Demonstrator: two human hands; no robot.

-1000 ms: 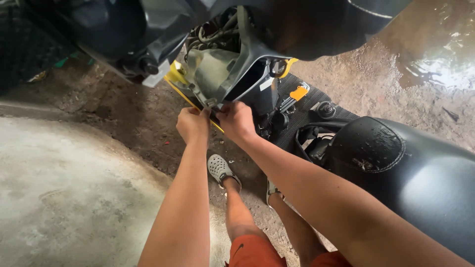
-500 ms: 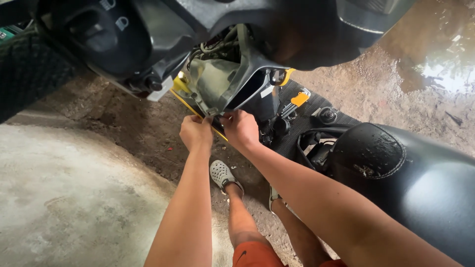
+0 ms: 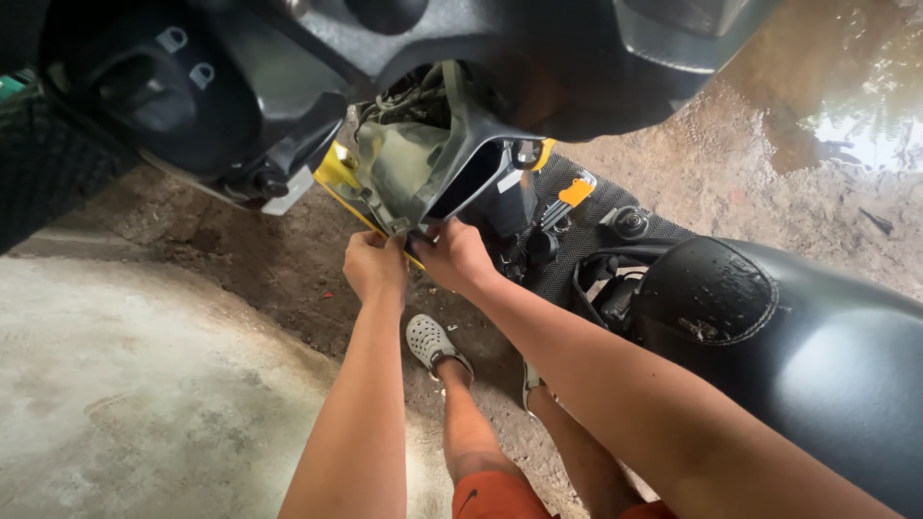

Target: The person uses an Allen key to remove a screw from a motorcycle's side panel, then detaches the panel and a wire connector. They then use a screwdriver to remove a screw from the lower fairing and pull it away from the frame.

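A black scooter stands in front of me with its front leg-shield panel (image 3: 423, 173) pulled loose, dusty inside, with wires showing behind it. A yellow body panel (image 3: 338, 173) edges its left side. My left hand (image 3: 375, 267) grips the lower tip of the loose panel. My right hand (image 3: 454, 255) pinches the same lower edge right beside it. Both forearms reach forward from the bottom of the view. What the fingertips touch is hidden behind the panel edge.
The black seat (image 3: 788, 356) fills the right side. A ribbed floorboard (image 3: 577, 240) carries keys with an orange tag (image 3: 577, 190). The black handlebar cover (image 3: 192, 86) hangs overhead. My grey clog (image 3: 430, 344) rests on dirt. Pale concrete (image 3: 125, 404) lies left, a puddle (image 3: 856, 125) far right.
The view has shifted so the scooter front sits higher and nearer. Both hands stay on the panel's lower edge, now a little further right in the view.
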